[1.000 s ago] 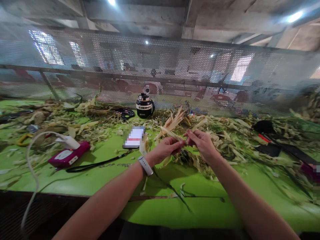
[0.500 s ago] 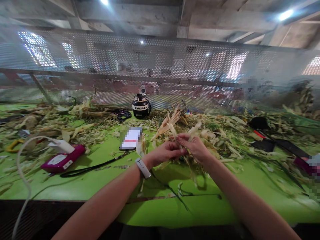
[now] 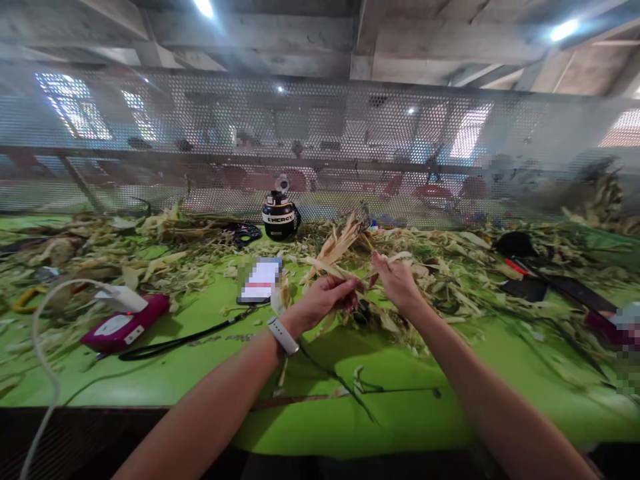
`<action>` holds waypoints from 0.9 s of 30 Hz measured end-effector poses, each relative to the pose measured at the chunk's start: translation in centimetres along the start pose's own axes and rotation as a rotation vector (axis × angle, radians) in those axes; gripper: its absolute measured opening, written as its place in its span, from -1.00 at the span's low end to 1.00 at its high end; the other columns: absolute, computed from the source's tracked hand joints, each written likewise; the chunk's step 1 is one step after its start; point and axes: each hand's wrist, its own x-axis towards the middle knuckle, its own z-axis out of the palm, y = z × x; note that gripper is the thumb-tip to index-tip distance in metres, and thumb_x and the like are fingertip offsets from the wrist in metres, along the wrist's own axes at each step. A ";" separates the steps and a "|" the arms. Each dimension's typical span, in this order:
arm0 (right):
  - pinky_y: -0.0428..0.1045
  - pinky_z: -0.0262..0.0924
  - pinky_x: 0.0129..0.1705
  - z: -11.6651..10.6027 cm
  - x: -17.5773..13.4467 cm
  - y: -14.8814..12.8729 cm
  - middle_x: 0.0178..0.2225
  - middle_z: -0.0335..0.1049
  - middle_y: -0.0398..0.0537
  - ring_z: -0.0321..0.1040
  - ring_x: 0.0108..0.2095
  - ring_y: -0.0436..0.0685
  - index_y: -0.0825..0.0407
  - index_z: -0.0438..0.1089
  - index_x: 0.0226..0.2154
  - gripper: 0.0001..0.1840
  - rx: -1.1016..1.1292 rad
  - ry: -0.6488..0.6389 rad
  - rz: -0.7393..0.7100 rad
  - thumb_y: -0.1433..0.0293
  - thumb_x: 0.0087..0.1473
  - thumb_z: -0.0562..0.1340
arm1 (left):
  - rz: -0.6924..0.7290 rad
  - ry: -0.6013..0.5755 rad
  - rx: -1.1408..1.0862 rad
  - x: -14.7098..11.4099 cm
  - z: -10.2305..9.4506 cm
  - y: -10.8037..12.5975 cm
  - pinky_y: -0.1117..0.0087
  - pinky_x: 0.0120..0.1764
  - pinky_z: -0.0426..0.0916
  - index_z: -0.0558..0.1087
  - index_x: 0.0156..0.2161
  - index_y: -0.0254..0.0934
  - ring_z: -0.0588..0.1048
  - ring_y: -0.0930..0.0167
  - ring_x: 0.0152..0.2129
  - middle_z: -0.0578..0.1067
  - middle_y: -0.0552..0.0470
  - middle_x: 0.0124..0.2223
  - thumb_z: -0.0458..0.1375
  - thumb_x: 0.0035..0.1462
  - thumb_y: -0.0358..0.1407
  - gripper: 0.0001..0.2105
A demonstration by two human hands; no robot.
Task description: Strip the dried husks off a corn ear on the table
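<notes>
My left hand (image 3: 325, 299), with a white watch band (image 3: 283, 335) on its wrist, is closed in a pinch. A pale corn husk strip (image 3: 334, 268) sticks out from its fingers toward the upper left. Just to the right, my right hand (image 3: 404, 290) is also closed, thumb and fingertips pressed together on a bit of husk. The hands are a small gap apart. Behind them leans a bundle of dry tan husks (image 3: 345, 243). Loose husk scraps (image 3: 393, 320) lie below and between the hands; the fingertips' exact hold is partly hidden.
Corn husks (image 3: 165, 230) litter the green table (image 3: 400, 417). A black bottle (image 3: 280, 219) stands behind a phone (image 3: 261, 279). At left lies a purple power strip (image 3: 127, 327) with a white plug and cable. A perforated metal screen (image 3: 215, 127) rises along the back.
My hands have moved apart, the right one upward and to the right. The long strip that hung below my right hand no longer shows there.
</notes>
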 end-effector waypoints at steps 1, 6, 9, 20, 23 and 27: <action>-0.05 0.12 -0.47 -0.2 0.2 0.0 -0.80 0.18 -0.16 0.14 -0.66 -0.02 0.04 0.31 -0.83 -0.39 -0.050 0.065 0.004 -0.10 -0.13 0.18 | 0.009 0.024 -0.008 0.0 0.0 0.2 0.53 -0.49 0.25 0.47 -0.40 -0.39 0.37 0.56 -0.63 0.45 0.08 -0.58 0.33 -0.23 -0.11 -0.64; 0.00 0.22 -0.41 -0.6 0.5 0.4 -0.70 0.30 -0.10 0.24 -0.60 0.04 0.01 0.31 -0.75 -0.36 0.211 0.167 0.121 -0.21 -0.15 0.10 | 0.112 0.188 -0.195 0.3 0.0 0.8 0.49 -0.36 0.36 0.46 -0.36 -0.38 0.49 0.50 -0.51 0.54 0.00 -0.46 0.28 -0.08 -0.20 -0.75; 0.03 0.25 -0.36 0.0 0.0 0.8 -0.63 0.36 -0.07 0.29 -0.56 0.07 0.01 0.35 -0.69 -0.37 0.322 0.063 0.178 -0.18 -0.09 0.05 | 0.185 0.250 -0.296 0.5 -0.1 0.8 0.45 -0.23 0.38 0.46 -0.27 -0.33 0.52 0.47 -0.38 0.56 -0.02 -0.35 0.22 0.00 -0.27 -0.81; -0.04 0.24 -0.27 3.5 -1.7 1.7 -0.37 0.45 -0.11 0.36 -0.33 0.05 0.05 0.35 -0.29 -0.58 0.181 -0.331 0.078 0.20 -0.22 0.37 | 0.324 0.312 -0.245 0.7 0.0 0.4 0.45 -0.19 0.34 0.46 -0.24 -0.26 0.49 0.44 -0.29 0.55 0.02 -0.25 0.29 -0.12 -0.27 -0.73; -0.10 0.12 -0.51 3.4 -1.7 2.1 -0.62 0.31 -0.22 0.22 -0.58 -0.04 0.04 0.29 -0.50 -0.70 0.013 -0.374 0.005 0.15 -0.09 0.27 | 0.328 0.361 -0.238 0.9 -0.3 0.6 0.50 -0.26 0.33 0.47 -0.30 -0.28 0.47 0.51 -0.40 0.53 0.07 -0.32 0.30 -0.16 -0.25 -0.74; -0.10 0.03 -0.53 3.2 -1.9 2.1 -0.67 0.22 -0.22 0.16 -0.62 -0.03 0.02 0.23 -0.56 -0.67 -0.305 -0.333 -0.150 0.19 0.11 0.10 | 0.389 0.481 -0.165 1.5 -1.2 0.6 0.53 -0.27 0.30 0.47 -0.37 -0.30 0.43 0.53 -0.43 0.50 0.09 -0.37 0.29 -0.18 -0.24 -0.77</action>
